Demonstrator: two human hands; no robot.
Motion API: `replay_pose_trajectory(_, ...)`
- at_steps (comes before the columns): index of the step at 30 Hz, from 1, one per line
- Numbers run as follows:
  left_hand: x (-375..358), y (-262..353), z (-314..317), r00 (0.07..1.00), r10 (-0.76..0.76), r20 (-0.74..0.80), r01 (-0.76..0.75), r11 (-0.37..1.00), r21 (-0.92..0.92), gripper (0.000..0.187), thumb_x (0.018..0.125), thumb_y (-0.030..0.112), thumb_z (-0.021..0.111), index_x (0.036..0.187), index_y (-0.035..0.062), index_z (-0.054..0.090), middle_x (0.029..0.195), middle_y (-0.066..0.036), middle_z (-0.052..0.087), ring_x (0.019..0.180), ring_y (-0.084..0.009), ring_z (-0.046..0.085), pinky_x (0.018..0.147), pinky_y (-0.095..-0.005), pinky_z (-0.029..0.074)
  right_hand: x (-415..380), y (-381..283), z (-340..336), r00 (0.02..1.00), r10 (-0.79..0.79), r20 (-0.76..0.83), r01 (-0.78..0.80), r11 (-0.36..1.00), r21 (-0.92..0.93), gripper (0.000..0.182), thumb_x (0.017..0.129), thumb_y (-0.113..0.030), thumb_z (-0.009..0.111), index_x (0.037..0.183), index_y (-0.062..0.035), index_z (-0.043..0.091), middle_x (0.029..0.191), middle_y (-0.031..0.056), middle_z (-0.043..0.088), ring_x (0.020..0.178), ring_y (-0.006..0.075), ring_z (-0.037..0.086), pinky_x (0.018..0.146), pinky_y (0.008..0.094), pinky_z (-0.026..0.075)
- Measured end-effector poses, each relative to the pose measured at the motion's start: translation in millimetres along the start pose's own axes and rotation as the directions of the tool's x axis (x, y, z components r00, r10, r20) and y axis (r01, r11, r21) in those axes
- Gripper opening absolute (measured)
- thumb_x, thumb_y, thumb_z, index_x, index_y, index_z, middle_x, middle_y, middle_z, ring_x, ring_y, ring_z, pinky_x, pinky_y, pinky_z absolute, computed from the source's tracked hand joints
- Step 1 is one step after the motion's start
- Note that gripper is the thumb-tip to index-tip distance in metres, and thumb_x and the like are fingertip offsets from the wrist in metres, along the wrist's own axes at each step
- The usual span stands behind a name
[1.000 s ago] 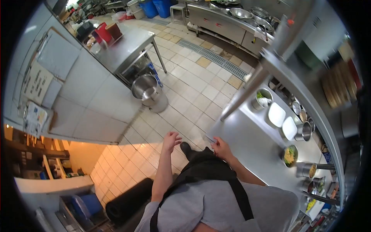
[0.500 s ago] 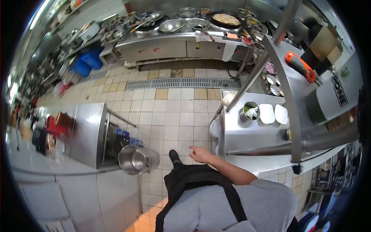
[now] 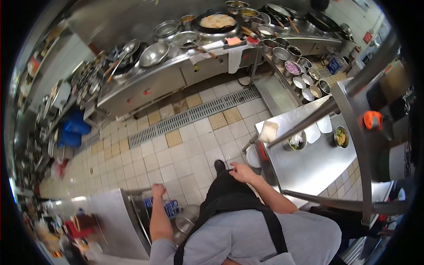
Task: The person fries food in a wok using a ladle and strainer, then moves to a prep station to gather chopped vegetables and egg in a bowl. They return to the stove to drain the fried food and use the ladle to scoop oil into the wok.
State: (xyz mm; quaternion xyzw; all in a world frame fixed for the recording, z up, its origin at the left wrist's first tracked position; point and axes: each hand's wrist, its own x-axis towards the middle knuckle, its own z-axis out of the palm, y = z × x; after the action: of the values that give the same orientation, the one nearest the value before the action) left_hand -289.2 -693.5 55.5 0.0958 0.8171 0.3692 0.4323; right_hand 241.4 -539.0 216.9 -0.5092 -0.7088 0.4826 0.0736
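My left hand hangs beside the corner of the left steel table, its fingers curled in. I see nothing in it. Over the tiled floor, in front of my black apron, is my right hand. Its fingers are loosely bent and apart, holding nothing. Right of that hand stands a steel worktable. On it are a steel pot with greens and something white, white containers, and a bowl of chopped food.
A stove counter with bowls and a large pan runs along the back. A floor drain grate crosses the tiles. A big steel pot stands low by my left side. Metal posts and a raised shelf flank the right.
I have moved forward and my view has turned right. My left hand has come into view. My right hand stays in front of me, and the stove counter looks closer.
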Motion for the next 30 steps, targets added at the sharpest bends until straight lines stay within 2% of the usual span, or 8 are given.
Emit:
replay_pose_trajectory(7,122.4,242.8,143.2,0.96,0.042,0.276,0.001,0.988,-0.153,0.021,0.101,0.017,0.054,0.113,0.0013,0.057,0.105,-0.018,0.067,0.086,-0.0262,0.072,0.067,-0.0367,0.061,155.4,43.6,-36.7,0.943,0.25,-0.218,-0.184,0.942,0.282,0.055,0.093,-0.019,0.068,0.141,0.0053,0.055,0.089,0.0139,0.069,0.066,0.0238,0.069,0.069,0.0386,0.057)
replay_pose_trajectory(11,90.1,337.7,303.7,0.874,-0.041,0.484,0.092,0.992,-0.081,0.028,0.102,0.022,0.06,0.12,0.0005,0.056,0.109,-0.017,0.067,0.092,-0.0271,0.072,0.074,-0.0379,0.062,230.1,30.0,-100.5,0.843,0.085,-0.531,-0.052,0.996,0.077,0.056,0.092,-0.022,0.071,0.141,0.0021,0.057,0.105,0.019,0.067,0.079,0.0258,0.071,0.077,0.04,0.057)
replay_pose_trajectory(17,84.2,454.0,519.6,0.631,-0.096,0.769,-0.137,0.963,0.233,0.027,0.1,0.027,0.065,0.107,0.0018,0.059,0.1,-0.01,0.064,0.083,-0.0225,0.07,0.069,-0.0354,0.062,279.6,9.8,-203.9,0.75,0.365,-0.551,-0.116,0.894,0.434,0.057,0.09,-0.021,0.071,0.139,0.005,0.056,0.12,0.0254,0.063,0.108,0.0391,0.064,0.096,0.0436,0.052)
replay_pose_trajectory(19,98.6,488.7,584.6,0.575,-0.114,0.81,-0.208,0.938,0.279,0.026,0.102,0.028,0.064,0.104,0.0029,0.057,0.097,-0.01,0.064,0.081,-0.0223,0.07,0.068,-0.0352,0.062,299.8,43.9,-210.8,0.693,0.392,-0.606,-0.143,0.897,0.418,0.057,0.093,-0.018,0.07,0.143,0.0032,0.052,0.118,0.0186,0.062,0.084,0.0277,0.067,0.075,0.0391,0.054)
replay_pose_trajectory(24,182.8,574.7,760.9,0.615,-0.114,0.78,-0.098,0.971,0.218,0.03,0.101,0.026,0.064,0.113,0.0008,0.053,0.096,-0.011,0.058,0.08,-0.0233,0.069,0.064,-0.0362,0.061,338.4,96.4,-236.5,0.574,0.575,-0.583,-0.222,0.794,0.566,0.058,0.094,-0.014,0.069,0.146,0.0025,0.049,0.105,0.0122,0.062,0.071,0.0208,0.068,0.06,0.0354,0.055)
replay_pose_trajectory(26,227.8,605.6,833.5,0.66,-0.115,0.742,0.007,0.989,0.148,0.033,0.1,0.024,0.064,0.119,0.0001,0.051,0.098,-0.012,0.058,0.08,-0.0239,0.069,0.063,-0.0378,0.06,350.9,122.5,-241.6,0.527,0.341,-0.778,-0.327,0.927,0.184,0.059,0.094,-0.015,0.07,0.147,0.0009,0.049,0.104,0.0129,0.065,0.071,0.0219,0.069,0.059,0.0354,0.054)
replay_pose_trajectory(28,267.8,639.3,899.7,0.715,-0.126,0.687,0.126,0.991,0.051,0.038,0.1,0.022,0.064,0.126,-0.0006,0.049,0.101,-0.012,0.059,0.082,-0.0248,0.068,0.062,-0.0397,0.059,363.8,124.3,-268.2,0.563,0.69,-0.454,-0.356,0.699,0.621,0.061,0.093,-0.016,0.07,0.148,0.0002,0.048,0.109,0.0155,0.068,0.071,0.023,0.07,0.059,0.0363,0.054)
replay_pose_trajectory(30,287.0,671.9,944.7,0.819,-0.015,0.573,0.084,0.992,-0.094,0.044,0.097,0.022,0.068,0.132,0.0011,0.054,0.11,-0.012,0.064,0.083,-0.0259,0.068,0.067,-0.0404,0.059,385.6,116.7,-296.0,0.487,0.782,-0.389,-0.509,0.616,0.601,0.062,0.093,-0.015,0.07,0.149,0.0012,0.048,0.108,0.0161,0.07,0.07,0.0222,0.07,0.06,0.0364,0.054)
